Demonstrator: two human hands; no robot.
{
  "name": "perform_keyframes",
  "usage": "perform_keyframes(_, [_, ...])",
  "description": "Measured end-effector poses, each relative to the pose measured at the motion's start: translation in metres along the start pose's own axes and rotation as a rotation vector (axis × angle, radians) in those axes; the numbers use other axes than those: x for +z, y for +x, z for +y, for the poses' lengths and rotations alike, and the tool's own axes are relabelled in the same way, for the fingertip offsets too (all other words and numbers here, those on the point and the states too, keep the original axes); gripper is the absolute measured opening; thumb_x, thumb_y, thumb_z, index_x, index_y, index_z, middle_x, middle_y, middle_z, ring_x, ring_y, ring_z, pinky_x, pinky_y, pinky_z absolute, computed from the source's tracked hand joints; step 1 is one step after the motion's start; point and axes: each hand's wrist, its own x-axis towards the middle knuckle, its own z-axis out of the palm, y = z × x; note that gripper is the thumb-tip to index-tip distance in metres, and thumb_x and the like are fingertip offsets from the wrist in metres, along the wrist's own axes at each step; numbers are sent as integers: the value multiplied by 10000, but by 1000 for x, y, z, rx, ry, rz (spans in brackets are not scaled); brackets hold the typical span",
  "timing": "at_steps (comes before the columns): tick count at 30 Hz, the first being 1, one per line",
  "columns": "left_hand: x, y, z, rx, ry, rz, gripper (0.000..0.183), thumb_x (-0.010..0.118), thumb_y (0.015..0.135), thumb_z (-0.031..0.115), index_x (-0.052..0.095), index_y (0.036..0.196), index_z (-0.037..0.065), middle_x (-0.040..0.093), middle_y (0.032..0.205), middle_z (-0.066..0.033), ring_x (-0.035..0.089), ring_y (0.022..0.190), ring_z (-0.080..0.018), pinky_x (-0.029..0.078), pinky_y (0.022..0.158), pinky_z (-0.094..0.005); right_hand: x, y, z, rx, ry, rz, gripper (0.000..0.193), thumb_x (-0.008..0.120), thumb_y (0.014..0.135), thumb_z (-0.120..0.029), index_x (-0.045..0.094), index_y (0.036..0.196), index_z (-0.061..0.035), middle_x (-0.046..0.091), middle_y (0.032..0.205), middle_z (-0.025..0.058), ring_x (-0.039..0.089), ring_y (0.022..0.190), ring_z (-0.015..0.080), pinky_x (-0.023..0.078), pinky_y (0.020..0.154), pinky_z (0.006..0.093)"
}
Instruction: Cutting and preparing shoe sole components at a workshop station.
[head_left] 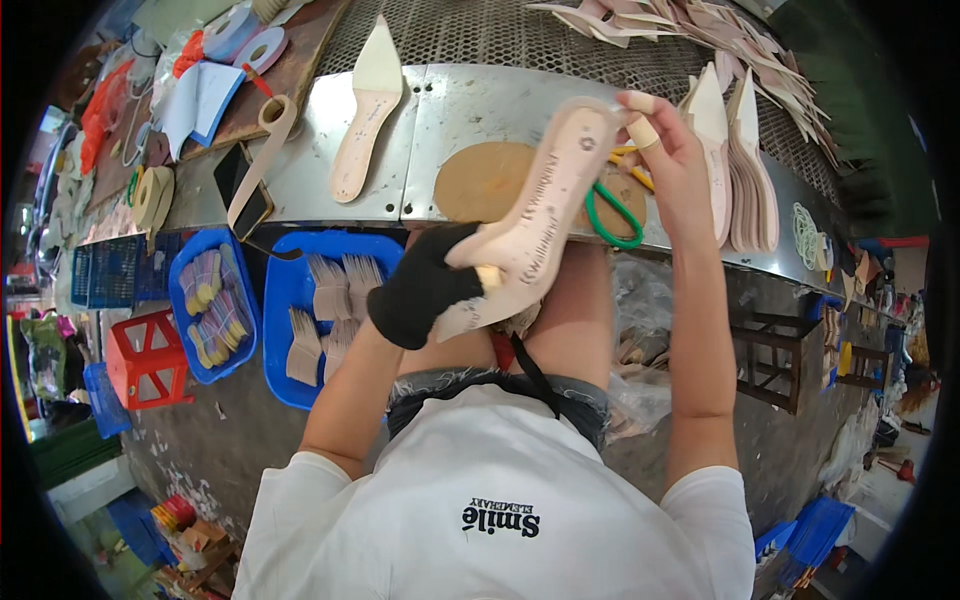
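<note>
A pale pink insole (550,205) with dark print is held up over my lap, tilted, slightly blurred. My left hand (428,285), in a black glove with bare fingertips, is closed round its lower, wider part. At the upper, rounded end my right hand (665,140), with tape on its fingers, pinches the edge. Behind the insole lies a round brown board (480,180) on the metal bench edge. Green-handled scissors (632,238) and a yellow-handled tool (640,178) rest beside it, below my right hand. Another insole (367,135) with a pale pointed end lies farther left.
Stacked insoles (750,190) stand at the right of the bench (425,110); loose pieces (700,30) pile on the mesh behind. Left are a tape roll (272,115) and a phone (243,190). Blue baskets (285,340) of bundled pieces and a red stool (150,355) stand below.
</note>
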Motion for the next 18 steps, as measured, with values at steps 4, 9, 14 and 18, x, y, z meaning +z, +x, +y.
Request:
perform_keyframes(4, [-6, 7, 0, -94, -91, -22, 593, 736, 773, 242, 522, 1256, -26, 633, 1089, -67, 583, 947, -109, 472, 839, -271, 12, -24, -1, -690, -980, 283, 353, 631, 701, -45, 635, 1053, -77, 614, 1096, 78, 530, 1091, 283, 376, 969, 400])
perform_keyframes(9, [5, 37, -1, 38, -208, -179, 417, 439, 984, 299, 504, 1230, -31, 588, 951, -71, 585, 869, -171, 495, 806, -311, -7, -47, -3, -161, -492, 161, 119, 597, 815, -52, 649, 920, -29, 615, 824, 20, 574, 774, 98, 451, 676, 253])
perform_keyframes(14, [6, 37, -4, 73, -381, -54, 457, 506, 955, 288, 478, 1285, -27, 591, 1143, -134, 585, 1068, -231, 452, 963, -350, -105, -41, 33, -105, -854, 703, 196, 552, 868, -158, 621, 924, 16, 632, 708, 165, 597, 619, 282, 465, 614, 370])
perform_keyframes(18, [12, 38, 5, 194, -265, -63, 550, 523, 939, 325, 422, 1296, -81, 556, 1198, -193, 548, 1140, -280, 433, 997, -380, -88, -42, 29, -283, -1482, 680, 260, 603, 785, -90, 580, 1016, 27, 611, 1049, 197, 537, 1025, 382, 432, 838, 447])
